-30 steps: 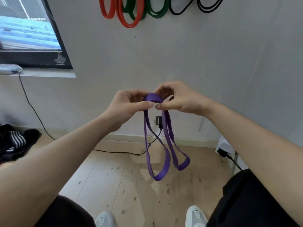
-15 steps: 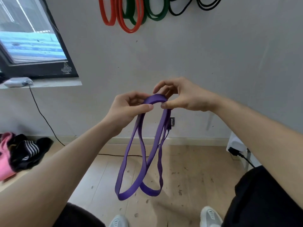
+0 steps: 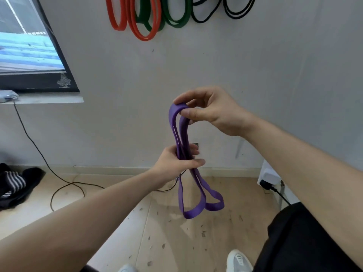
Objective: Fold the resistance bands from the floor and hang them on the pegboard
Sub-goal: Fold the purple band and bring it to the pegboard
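Observation:
A purple resistance band (image 3: 198, 205), folded into hanging loops, is held in front of the grey wall. My right hand (image 3: 212, 110) pinches the top fold between thumb and fingers. Lower down, my left hand (image 3: 176, 161) grips the gathered strands at mid-length, thumb across the front. Two loop ends dangle below the left hand above the floor. High on the wall hang orange bands (image 3: 137, 20), green bands (image 3: 176, 14) and black bands (image 3: 235, 8); their pegs are out of frame.
A dark-framed window (image 3: 29, 55) with a sill is at the left. A black cable (image 3: 59, 185) trails over the wooden floor. Dark and striped clothing (image 3: 13, 185) lies at the far left. A white power adapter (image 3: 269, 175) sits by the wall at the right.
My left hand has let go of the top fold and dropped down to grip the strands at mid-length. My right hand now holds the top alone, slightly higher.

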The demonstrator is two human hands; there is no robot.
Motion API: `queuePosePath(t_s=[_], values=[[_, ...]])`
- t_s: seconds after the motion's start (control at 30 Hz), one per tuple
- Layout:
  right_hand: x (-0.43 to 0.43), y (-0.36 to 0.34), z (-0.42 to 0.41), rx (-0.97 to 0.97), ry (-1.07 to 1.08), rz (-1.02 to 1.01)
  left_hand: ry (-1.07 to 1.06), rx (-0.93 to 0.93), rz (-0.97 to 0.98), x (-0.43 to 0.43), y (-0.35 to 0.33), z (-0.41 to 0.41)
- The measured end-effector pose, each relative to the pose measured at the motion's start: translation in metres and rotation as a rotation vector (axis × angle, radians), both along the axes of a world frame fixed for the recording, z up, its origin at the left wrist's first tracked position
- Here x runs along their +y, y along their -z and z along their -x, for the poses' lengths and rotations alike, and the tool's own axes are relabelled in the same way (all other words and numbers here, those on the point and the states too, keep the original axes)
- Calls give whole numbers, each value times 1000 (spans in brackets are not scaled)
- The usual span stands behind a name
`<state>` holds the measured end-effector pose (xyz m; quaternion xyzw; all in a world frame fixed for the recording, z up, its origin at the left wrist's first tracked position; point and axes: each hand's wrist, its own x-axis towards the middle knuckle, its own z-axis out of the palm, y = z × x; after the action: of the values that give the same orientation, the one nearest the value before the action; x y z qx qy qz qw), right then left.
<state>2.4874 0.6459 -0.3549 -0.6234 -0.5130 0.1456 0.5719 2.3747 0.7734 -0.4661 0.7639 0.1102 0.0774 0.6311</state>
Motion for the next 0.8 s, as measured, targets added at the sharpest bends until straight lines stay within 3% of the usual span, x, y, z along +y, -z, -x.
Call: queuePosePath(t_s=[0.17,0.47,0.67,0.8], values=[[-11,-10,-10,186,47,-202,-2,30,-57,-15,13,-11],[-46,-21,-50,403,320,-459,66,90,-164,-9,18,-14],[-70,1,-89,501,527,-391,-23,31,-138,12,0,-10],[-83,32,-108,497,595,-168,-139,-41,-83,25,-15,-9]])
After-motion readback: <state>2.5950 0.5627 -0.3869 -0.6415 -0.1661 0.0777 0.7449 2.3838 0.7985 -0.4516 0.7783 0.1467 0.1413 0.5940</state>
